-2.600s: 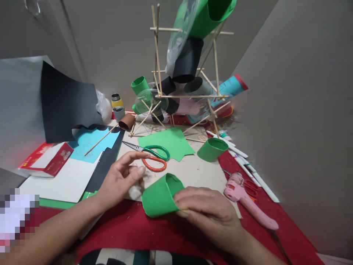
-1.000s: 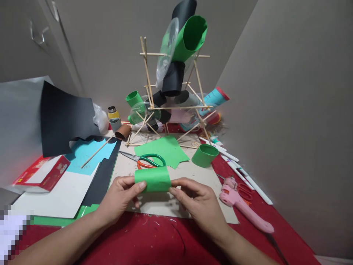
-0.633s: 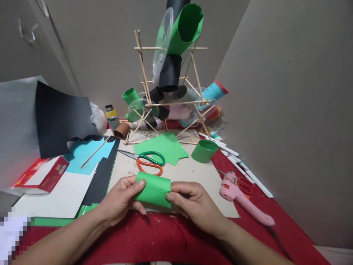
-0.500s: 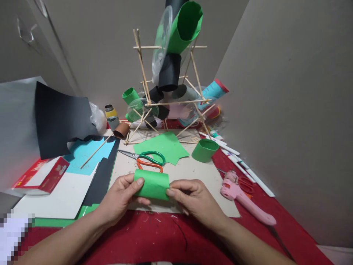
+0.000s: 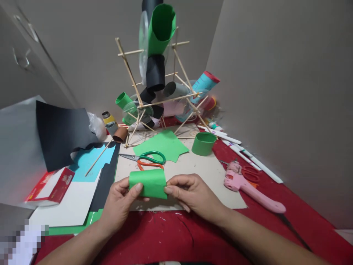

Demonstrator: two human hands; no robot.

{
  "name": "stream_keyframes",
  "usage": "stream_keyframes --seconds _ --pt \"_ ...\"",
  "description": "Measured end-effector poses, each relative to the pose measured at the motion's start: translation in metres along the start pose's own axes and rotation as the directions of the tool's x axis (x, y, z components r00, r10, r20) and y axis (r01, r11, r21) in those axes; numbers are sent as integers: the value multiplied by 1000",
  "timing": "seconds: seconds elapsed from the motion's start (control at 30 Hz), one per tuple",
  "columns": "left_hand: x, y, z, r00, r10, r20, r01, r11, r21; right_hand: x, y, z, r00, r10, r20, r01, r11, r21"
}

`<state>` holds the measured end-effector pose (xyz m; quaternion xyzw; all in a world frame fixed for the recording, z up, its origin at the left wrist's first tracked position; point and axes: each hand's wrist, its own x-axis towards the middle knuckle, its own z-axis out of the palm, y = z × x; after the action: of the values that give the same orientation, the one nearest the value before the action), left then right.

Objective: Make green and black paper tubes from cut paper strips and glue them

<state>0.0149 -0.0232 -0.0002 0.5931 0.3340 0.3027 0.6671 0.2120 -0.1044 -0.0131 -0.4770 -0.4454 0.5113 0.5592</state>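
A rolled green paper tube [image 5: 150,182] lies sideways between both hands, just above the cardboard sheet [image 5: 204,173]. My left hand [image 5: 120,202] pinches its left end with thumb and fingers. Pressed against the tube's right end are the fingertips of my right hand [image 5: 193,193]. Beyond the tube lie scissors with green and orange handles [image 5: 147,160] and a flat green paper piece [image 5: 162,144]. A short green paper ring [image 5: 203,142] stands upright further right.
A wooden stick frame [image 5: 154,92] carrying green and black paper tubes and clear discs stands at the back. A pink glue gun [image 5: 248,186] lies right on the red mat. Black, cyan and white sheets [image 5: 82,162] and a red box [image 5: 52,184] lie left. Walls close in behind and right.
My left hand came from the table onto the tube, which turned sideways and now sits between both hands. The view has since shifted a little; the grip stays the same.
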Motion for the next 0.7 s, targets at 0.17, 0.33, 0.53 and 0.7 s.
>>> stream_keyframes --seconds 0.17,0.33,0.53,0.7 --pt "9 8 -3 996 -30 -83 15 984 -177 2 -5 -4 971 -173 -165 165 984 -60" --pt "12 15 -4 992 -110 -66 87 955 -282 -1 -10 -3 823 -537 -184 487 835 -256" --pt "11 9 -1 995 -96 1 94 966 -243 5 -4 -4 897 -405 -176 324 874 -361" --pt "11 0 1 995 -55 77 67 984 -165 9 3 -4 961 -277 -3 259 904 -339"
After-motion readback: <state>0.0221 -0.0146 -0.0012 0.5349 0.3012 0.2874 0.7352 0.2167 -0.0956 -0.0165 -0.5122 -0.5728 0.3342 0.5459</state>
